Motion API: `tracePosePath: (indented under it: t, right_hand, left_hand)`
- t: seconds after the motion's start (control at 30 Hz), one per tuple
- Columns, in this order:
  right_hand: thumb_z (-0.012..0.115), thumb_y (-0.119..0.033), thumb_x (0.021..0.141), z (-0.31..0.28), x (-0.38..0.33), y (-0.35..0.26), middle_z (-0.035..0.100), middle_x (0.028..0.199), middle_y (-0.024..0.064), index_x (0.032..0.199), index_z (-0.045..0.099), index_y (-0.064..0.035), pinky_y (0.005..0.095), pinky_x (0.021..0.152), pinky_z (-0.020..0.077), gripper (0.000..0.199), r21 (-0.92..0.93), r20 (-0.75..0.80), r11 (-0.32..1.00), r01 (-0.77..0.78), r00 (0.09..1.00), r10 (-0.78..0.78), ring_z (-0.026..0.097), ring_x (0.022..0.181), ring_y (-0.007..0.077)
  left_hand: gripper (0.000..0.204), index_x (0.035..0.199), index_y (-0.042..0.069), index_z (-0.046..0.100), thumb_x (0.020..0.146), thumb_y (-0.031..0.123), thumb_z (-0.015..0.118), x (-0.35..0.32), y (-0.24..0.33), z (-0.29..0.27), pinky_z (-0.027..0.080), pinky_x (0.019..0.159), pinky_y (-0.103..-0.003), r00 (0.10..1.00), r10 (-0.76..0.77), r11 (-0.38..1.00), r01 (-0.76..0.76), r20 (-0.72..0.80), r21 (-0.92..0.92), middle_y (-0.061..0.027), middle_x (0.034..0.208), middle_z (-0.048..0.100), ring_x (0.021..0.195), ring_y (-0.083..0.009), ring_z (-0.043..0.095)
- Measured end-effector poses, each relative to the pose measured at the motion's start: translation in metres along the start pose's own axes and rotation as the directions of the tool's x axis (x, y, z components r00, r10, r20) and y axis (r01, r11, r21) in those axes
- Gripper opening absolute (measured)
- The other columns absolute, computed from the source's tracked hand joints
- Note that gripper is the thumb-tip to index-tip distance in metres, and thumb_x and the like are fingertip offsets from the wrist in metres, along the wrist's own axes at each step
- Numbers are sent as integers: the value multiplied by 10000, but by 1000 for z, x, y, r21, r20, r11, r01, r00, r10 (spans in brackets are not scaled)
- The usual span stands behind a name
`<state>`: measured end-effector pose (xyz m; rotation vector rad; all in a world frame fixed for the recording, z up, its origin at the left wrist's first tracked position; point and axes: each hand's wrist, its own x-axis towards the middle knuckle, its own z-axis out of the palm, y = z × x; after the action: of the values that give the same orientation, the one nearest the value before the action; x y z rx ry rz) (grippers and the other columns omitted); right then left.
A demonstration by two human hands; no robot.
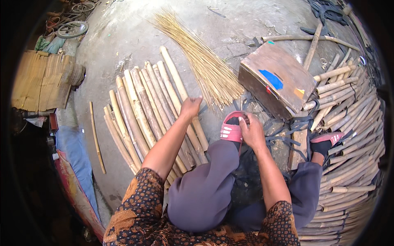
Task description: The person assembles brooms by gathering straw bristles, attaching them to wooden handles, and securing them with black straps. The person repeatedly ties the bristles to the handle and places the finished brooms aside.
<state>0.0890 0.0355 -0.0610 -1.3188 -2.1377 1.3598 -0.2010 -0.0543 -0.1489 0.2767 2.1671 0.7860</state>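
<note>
My left hand [191, 107] is closed, thumb pointing right, above the upper part of the longest bamboo pole [173, 70]. Beyond it lies a fanned bundle of thin straw-coloured sticks [209, 61], its near ends close to that hand. Just over my pink sandal [231, 132], my right hand [252, 129] has its thumb and fingers drawn together. What either hand holds, if anything, is too small to make out. Several cut bamboo poles [137, 98] lie side by side under and left of my left forearm. Dark strips [283, 133] lie tangled to the right of my right hand.
A brown wooden box [279, 74] stands ahead on the right. Along the right side, stacked bamboo pieces [349, 156] are tied in bundles. One thin bamboo stick [97, 137] lies apart at left, near a blue cloth [76, 151]. A bicycle wheel [73, 29] is far left.
</note>
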Motion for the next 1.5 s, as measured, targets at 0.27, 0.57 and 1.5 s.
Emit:
tracePosePath:
  t: [0.27, 0.57, 1.5]
  right_hand:
    - [629, -198, 1031, -18, -49, 59, 723, 1111, 194, 1326, 642, 4, 403, 875, 556, 357, 25, -75, 979, -204, 976, 205, 713, 946, 309]
    - [604, -181, 1069, -2, -82, 95, 714, 1010, 68, 1353, 624, -5, 290, 767, 546, 335, 83, -20, 922, -378, 924, 381, 668, 808, 120]
    - [696, -304, 979, 22, 140, -73, 668, 1271, 345, 1309, 633, 92, 470, 1052, 513, 520, -372, 520, 928, -12, 826, 219, 663, 1229, 426]
  left_hand:
    - [918, 1344, -141, 571, 897, 651, 697, 120, 81, 28, 482, 1109, -497, 940, -28, 980, 94, -341, 178, -312, 1382, 620, 1307, -439, 609]
    - [602, 1267, -115, 654, 871, 318, 789, 146, 74, 17, 580, 949, -439, 993, -99, 976, 110, -63, 188, -270, 1234, 716, 1134, -443, 711]
    - [431, 1331, -32, 617, 1024, 262, 692, -104, 91, 54, 568, 956, -402, 585, 285, 958, -151, 759, -244, -140, 1234, 709, 1091, -223, 697]
